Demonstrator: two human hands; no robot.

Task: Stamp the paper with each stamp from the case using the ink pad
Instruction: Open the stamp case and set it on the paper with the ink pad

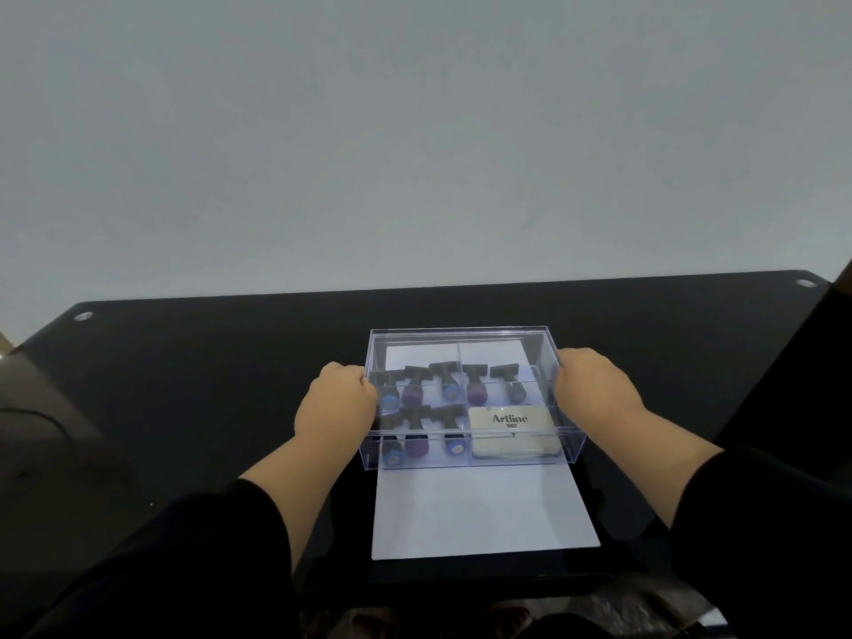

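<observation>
**Both hands on the case, lid not yet off**

We hold the clear case (465, 398) from its two short ends. Our left hand (339, 401) grips the left end with the fingers curled around the edge, and our right hand (594, 385) grips the right end in the same way. So the case lies exactly between the hands, and its long axis goes from one hand to the other, across our view.

The case stands on the far half of the white paper (479, 514), which lies on the black bench (207, 385). The near half of the paper is free. Inside the case we see the stamps (442, 389) lying in two rows, and the ink pad (511, 431) in the near right compartment, closer to the right hand.

We think the first step is to lift the lid straight up. Both hands are equally near, so they should rise together, otherwise the lid may tilt and jam. Where the lid ends and the base begins, we cannot tell clearly.
</observation>
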